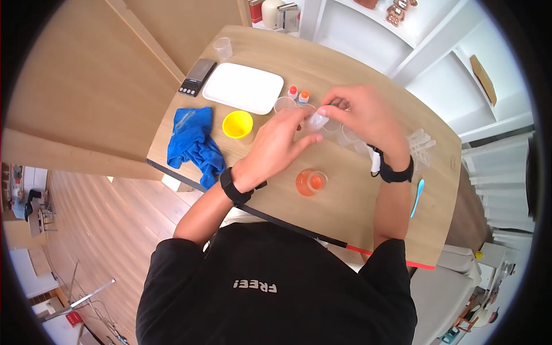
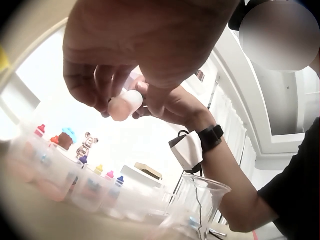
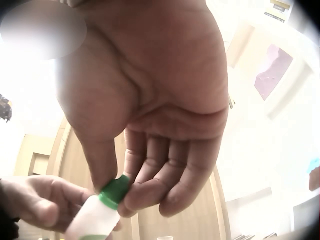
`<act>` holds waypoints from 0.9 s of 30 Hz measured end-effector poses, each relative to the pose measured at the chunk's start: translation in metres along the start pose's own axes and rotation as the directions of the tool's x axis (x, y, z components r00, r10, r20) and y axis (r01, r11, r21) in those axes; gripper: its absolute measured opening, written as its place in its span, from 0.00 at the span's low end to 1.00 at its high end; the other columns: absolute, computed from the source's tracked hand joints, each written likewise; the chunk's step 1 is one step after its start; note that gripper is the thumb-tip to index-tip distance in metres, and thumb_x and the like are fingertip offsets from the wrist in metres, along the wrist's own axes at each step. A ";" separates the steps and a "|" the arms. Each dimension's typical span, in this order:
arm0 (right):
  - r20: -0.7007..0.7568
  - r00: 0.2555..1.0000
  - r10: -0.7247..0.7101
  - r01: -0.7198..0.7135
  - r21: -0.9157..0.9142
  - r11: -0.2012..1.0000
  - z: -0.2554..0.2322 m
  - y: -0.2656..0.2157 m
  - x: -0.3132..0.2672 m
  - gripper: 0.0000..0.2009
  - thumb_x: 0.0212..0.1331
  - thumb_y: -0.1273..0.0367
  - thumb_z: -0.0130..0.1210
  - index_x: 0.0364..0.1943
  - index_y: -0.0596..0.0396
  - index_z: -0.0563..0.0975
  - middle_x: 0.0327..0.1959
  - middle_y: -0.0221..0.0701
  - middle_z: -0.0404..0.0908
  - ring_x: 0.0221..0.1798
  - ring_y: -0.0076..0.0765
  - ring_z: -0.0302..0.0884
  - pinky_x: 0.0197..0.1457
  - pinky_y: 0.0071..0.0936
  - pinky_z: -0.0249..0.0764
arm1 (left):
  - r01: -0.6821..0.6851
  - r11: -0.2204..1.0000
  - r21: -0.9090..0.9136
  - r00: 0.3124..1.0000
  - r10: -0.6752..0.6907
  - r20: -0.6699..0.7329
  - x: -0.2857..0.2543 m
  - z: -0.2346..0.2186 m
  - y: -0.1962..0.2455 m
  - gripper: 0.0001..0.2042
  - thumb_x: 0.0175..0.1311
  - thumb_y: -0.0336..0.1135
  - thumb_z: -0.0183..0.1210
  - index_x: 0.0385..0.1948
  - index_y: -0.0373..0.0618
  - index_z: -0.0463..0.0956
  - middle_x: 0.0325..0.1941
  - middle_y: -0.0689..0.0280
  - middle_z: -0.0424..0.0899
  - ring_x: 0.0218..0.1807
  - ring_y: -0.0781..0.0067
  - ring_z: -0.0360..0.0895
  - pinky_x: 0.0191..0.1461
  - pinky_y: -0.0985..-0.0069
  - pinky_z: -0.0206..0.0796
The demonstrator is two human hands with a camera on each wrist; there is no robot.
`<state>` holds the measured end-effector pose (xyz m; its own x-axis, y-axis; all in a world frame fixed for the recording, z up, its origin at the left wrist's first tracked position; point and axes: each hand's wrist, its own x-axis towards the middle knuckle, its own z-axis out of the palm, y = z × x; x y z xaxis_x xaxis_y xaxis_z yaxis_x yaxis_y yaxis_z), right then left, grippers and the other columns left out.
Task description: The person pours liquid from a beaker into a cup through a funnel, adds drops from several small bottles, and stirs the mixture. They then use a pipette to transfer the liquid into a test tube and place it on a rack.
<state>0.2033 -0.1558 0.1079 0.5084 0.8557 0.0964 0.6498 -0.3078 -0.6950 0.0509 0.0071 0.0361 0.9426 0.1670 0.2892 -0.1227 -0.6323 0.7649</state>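
Observation:
Between both hands is a small white bottle (image 3: pixel 95 217) with a green cap (image 3: pixel 115 190). My left hand (image 1: pixel 275 141) grips the bottle's body from the side. The thumb and forefinger of my right hand (image 1: pixel 363 112) pinch the green cap, the other fingers loosely bent beside it. In the left wrist view, the base of the bottle (image 2: pixel 125 106) points toward the camera below the left fingers, and the cap is hidden. A row of clear plastic cups (image 1: pixel 333 125) stands on the table beneath the hands. Behind them are small bottles with red (image 1: pixel 293 92) and orange (image 1: pixel 305 96) caps.
Nearer my body stands a glass flask (image 1: pixel 310 182) of orange liquid. To the left are a yellow-rimmed cup (image 1: pixel 237 125), a blue cloth (image 1: pixel 194 144), a white tray (image 1: pixel 241 87) and a black scale (image 1: pixel 198 77). Clear droppers (image 1: pixel 421 144) and a blue spoon (image 1: pixel 418 198) lie right.

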 end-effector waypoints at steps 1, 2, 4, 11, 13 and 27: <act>-0.011 1.000 0.005 -0.005 0.004 1.000 0.005 0.003 -0.002 0.10 0.67 0.65 0.67 0.40 0.59 0.86 0.27 0.30 0.84 0.31 0.26 0.79 0.38 0.28 0.75 | 0.017 1.000 -0.005 0.999 -0.017 0.051 0.005 0.000 -0.002 0.24 0.72 0.41 0.68 0.64 0.42 0.76 0.54 0.53 0.87 0.48 0.53 0.85 0.50 0.58 0.78; -0.060 0.998 0.003 -0.002 0.016 1.000 0.010 0.007 -0.003 0.11 0.67 0.64 0.67 0.40 0.58 0.86 0.27 0.34 0.86 0.28 0.31 0.79 0.35 0.32 0.74 | 0.038 0.999 -0.010 0.994 -0.037 0.106 0.008 0.000 -0.003 0.22 0.71 0.41 0.68 0.62 0.41 0.78 0.51 0.53 0.88 0.48 0.52 0.85 0.50 0.58 0.78; -0.121 0.993 0.011 -0.007 0.033 0.999 0.014 0.010 -0.007 0.11 0.66 0.63 0.67 0.39 0.57 0.87 0.27 0.38 0.87 0.25 0.36 0.79 0.32 0.36 0.72 | 0.033 0.999 0.005 0.993 -0.033 0.117 0.014 -0.002 0.001 0.20 0.71 0.40 0.68 0.59 0.40 0.79 0.48 0.53 0.89 0.48 0.51 0.85 0.50 0.58 0.77; -0.161 0.975 0.152 -0.165 -0.069 0.984 0.012 0.005 -0.017 0.13 0.68 0.61 0.66 0.35 0.59 0.85 0.19 0.32 0.77 0.22 0.32 0.68 0.27 0.35 0.63 | -0.023 0.998 0.065 0.995 0.016 0.100 0.018 0.002 0.006 0.15 0.75 0.37 0.64 0.56 0.40 0.78 0.47 0.51 0.88 0.47 0.46 0.84 0.50 0.54 0.75; -0.162 0.976 0.146 -0.150 -0.016 0.989 0.016 0.011 -0.021 0.15 0.69 0.60 0.68 0.35 0.60 0.83 0.18 0.27 0.72 0.22 0.24 0.61 0.26 0.32 0.58 | -0.002 0.999 0.052 0.993 -0.004 0.117 0.015 0.005 0.008 0.15 0.76 0.36 0.63 0.57 0.40 0.77 0.47 0.50 0.87 0.47 0.45 0.83 0.50 0.54 0.75; -0.185 0.982 0.032 -0.011 0.110 0.994 0.034 0.042 -0.025 0.13 0.68 0.59 0.65 0.40 0.56 0.86 0.29 0.41 0.88 0.32 0.52 0.86 0.36 0.43 0.77 | -0.037 0.999 0.020 0.989 0.034 0.147 0.013 0.013 -0.009 0.16 0.77 0.36 0.61 0.61 0.41 0.75 0.48 0.47 0.86 0.48 0.41 0.83 0.50 0.53 0.75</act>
<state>0.1986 -0.1761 0.0514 0.6242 0.7541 0.2043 0.5782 -0.2700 -0.7700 0.0686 0.0052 0.0256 0.9732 0.0327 0.2275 -0.1514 -0.6533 0.7418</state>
